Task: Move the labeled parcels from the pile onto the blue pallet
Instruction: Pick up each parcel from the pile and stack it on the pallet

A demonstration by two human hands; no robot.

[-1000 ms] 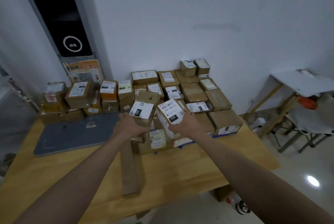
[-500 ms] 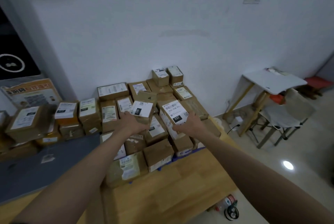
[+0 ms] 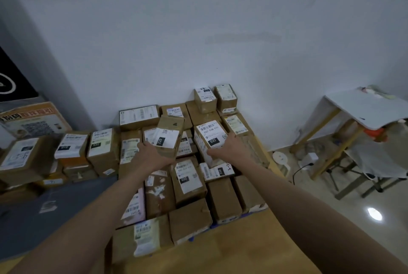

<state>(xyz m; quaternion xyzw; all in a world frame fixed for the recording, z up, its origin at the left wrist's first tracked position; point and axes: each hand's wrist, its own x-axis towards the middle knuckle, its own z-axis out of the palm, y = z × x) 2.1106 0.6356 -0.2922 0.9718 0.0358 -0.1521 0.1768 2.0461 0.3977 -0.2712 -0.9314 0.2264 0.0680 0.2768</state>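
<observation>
My left hand (image 3: 152, 154) grips a brown parcel labelled 220 (image 3: 166, 137) from below, holding it above the stacked boxes. My right hand (image 3: 229, 148) grips a parcel labelled 032 (image 3: 209, 137), also raised over the stack. Both parcels hang over several cardboard parcels (image 3: 187, 181) packed on the blue pallet (image 3: 217, 225), of which only a thin blue edge shows at the front. A second pile of labelled parcels (image 3: 72, 152) sits to the left by the wall.
The pallet and piles rest on a wooden table (image 3: 242, 249) with a grey mat (image 3: 33, 218) at the left. A white side table (image 3: 364, 108), a chair frame and cables stand on the floor at the right. An orange poster (image 3: 33, 121) leans at the back left.
Both hands have carried their parcels forward and to the right, from over the table to above the packed pallet. The view has swung right and closer to the stack.
</observation>
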